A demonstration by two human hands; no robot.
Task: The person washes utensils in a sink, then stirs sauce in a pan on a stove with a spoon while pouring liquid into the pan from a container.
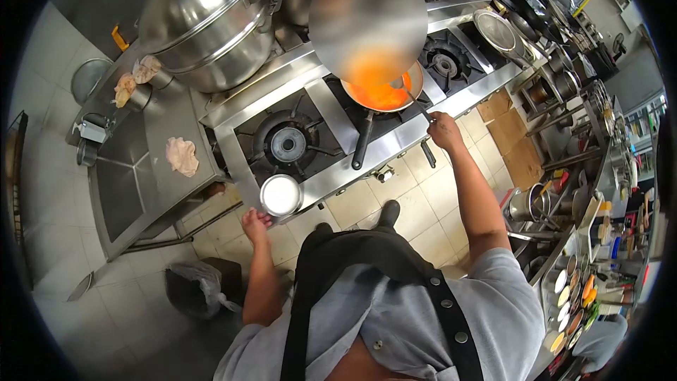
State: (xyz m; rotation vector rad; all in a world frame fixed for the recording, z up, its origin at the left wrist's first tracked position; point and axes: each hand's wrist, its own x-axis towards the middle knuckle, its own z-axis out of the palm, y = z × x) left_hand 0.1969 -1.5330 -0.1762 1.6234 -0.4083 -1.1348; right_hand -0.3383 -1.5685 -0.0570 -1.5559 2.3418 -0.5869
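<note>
My right hand is closed around the handle of a long metal spoon or ladle. Its head dips into orange sauce in a frying pan on the middle burner. A blurred round patch hides the far part of the pan. At the stove's front left corner, a round container with white contents stands beside the left burner. My left hand is just below it, fingers curled together at the stove edge. Whether they grip the container or the edge is hard to make out.
Left of the stove, a steel counter with a sink bears a crumpled cloth. Large steel pots stand behind. A strainer lies at the stove's far right. Shelves of pans and food containers line the right side. A bin stands lower left.
</note>
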